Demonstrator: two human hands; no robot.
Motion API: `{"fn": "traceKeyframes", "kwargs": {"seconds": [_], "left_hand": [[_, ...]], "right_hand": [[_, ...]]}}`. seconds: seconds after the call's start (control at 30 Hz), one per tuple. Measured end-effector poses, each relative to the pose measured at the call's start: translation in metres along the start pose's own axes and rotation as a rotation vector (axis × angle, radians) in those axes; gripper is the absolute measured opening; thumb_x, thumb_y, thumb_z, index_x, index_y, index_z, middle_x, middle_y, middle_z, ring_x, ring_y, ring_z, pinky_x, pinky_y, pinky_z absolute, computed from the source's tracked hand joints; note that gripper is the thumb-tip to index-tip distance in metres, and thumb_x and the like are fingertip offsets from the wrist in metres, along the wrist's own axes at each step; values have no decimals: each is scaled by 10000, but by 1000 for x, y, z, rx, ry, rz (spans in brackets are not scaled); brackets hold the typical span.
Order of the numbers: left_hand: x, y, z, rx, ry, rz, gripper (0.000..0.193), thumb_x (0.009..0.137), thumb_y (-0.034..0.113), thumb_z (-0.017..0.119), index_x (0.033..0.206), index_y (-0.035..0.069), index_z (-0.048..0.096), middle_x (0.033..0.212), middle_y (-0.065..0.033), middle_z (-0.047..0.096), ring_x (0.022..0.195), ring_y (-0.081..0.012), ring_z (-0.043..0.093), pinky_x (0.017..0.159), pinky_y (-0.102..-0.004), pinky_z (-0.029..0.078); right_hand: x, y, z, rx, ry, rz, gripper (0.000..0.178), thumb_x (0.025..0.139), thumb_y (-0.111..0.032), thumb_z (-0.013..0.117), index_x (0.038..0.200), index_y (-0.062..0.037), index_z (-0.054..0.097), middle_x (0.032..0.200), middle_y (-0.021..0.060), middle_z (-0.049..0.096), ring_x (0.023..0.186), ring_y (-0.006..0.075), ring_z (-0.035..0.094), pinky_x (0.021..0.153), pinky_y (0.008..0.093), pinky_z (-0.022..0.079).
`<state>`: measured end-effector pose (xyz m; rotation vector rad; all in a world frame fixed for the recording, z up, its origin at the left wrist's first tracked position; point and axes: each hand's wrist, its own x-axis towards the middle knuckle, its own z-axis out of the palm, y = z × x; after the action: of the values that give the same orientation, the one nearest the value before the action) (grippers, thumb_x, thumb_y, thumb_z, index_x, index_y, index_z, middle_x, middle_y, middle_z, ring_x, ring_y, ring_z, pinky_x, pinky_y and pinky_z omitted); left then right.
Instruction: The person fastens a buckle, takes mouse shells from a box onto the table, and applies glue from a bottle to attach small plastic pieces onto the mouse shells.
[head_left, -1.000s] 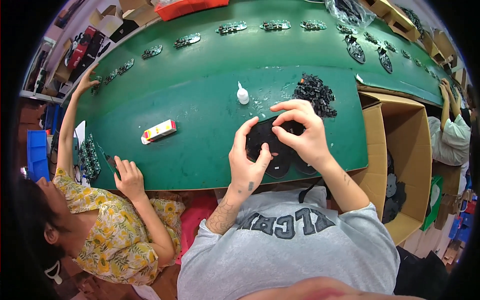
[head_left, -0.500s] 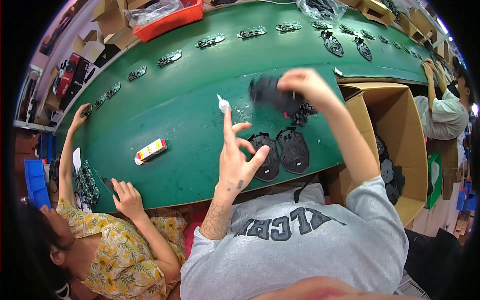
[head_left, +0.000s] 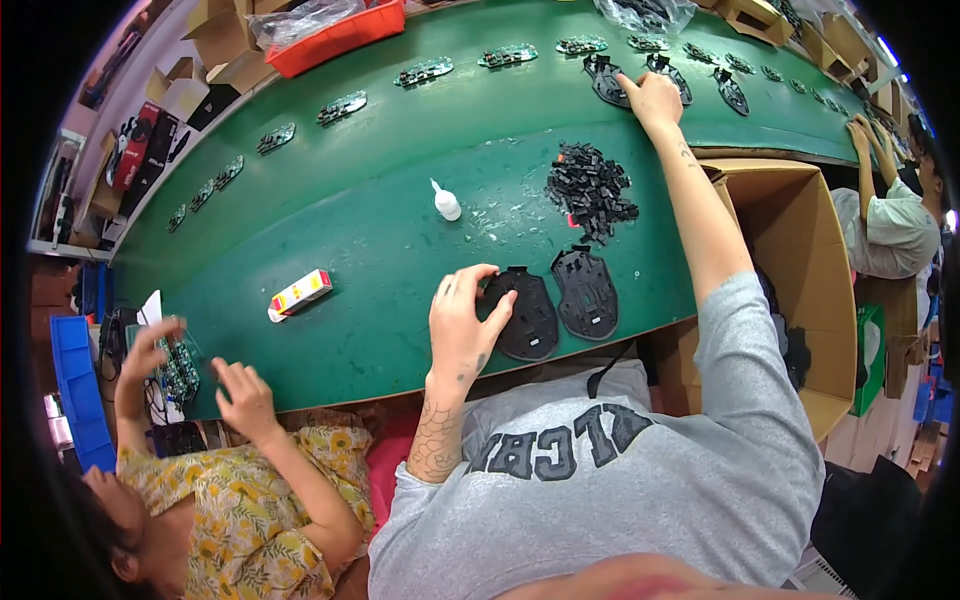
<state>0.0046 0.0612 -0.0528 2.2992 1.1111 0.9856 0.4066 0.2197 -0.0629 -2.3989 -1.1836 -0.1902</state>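
Observation:
My right hand (head_left: 655, 103) is stretched out to the far side of the green table, pinching the edge of a black computer mouse bottom shell (head_left: 604, 82). A second mouse shell (head_left: 676, 80) lies just beyond that hand, partly covered by it. Close to me, my left hand (head_left: 464, 322) has its fingers and thumb curled at the left edge of another mouse shell (head_left: 530, 318), whose edge they partly hide. Beside it lies one more mouse shell (head_left: 586, 295). A heap of small black parts (head_left: 592, 190) sits beyond these two.
A white dropper bottle (head_left: 447, 205) stands mid-table, with a small carton (head_left: 301, 294) to its left. Green circuit boards (head_left: 424, 71) line the far side. A cardboard box (head_left: 835, 300) with black pieces is at right. A co-worker's hand (head_left: 249, 402) is at left.
My right hand has carried the mouse shell away from me to the far row, uncovering the heap of parts. My left hand has drawn back, its pointing finger now curled at the near shell.

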Motion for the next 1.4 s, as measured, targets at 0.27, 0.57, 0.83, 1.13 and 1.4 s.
{"fn": "traceKeyframes", "kwargs": {"seconds": [0.27,0.57,0.83,1.13,1.4], "left_hand": [[-19,5,-10,-864,74,-567,417,836,-65,654,1182,37,444,941,-25,535,573,-13,461,460,-157,373],[-6,8,-11,-927,87,-619,354,918,34,597,1247,-5,471,885,-32,565,480,-38,444,400,-190,365],[5,22,-2,-784,152,-541,346,944,77,573,1240,4,411,791,-51,579,446,-75,511,375,-210,385],[12,32,10,-677,137,-377,334,928,60,582,1221,2,432,752,-37,606,483,-66,539,409,-214,420],[22,24,20,-252,-172,-292,748,881,321,688,1439,-15,320,1117,-113,585,831,-185,578,765,-317,494]], "right_hand": [[-143,-58,-80,516,-383,-479,138,761,-178,763,817,-53,745,768,58,648,737,202,620,695,315,494],[-158,-64,-74,386,-117,-724,105,753,-167,742,797,-73,727,869,52,639,885,264,587,797,377,492],[-222,-81,-123,994,-521,-548,95,777,-30,737,868,-8,721,1061,109,692,973,178,655,824,299,515],[-230,-73,-113,1130,-717,-189,192,773,-25,756,951,6,692,958,86,698,889,142,666,800,266,534],[-135,-67,-86,1153,-841,82,368,742,-132,793,1083,-37,695,938,48,706,806,95,639,683,242,482]]}}
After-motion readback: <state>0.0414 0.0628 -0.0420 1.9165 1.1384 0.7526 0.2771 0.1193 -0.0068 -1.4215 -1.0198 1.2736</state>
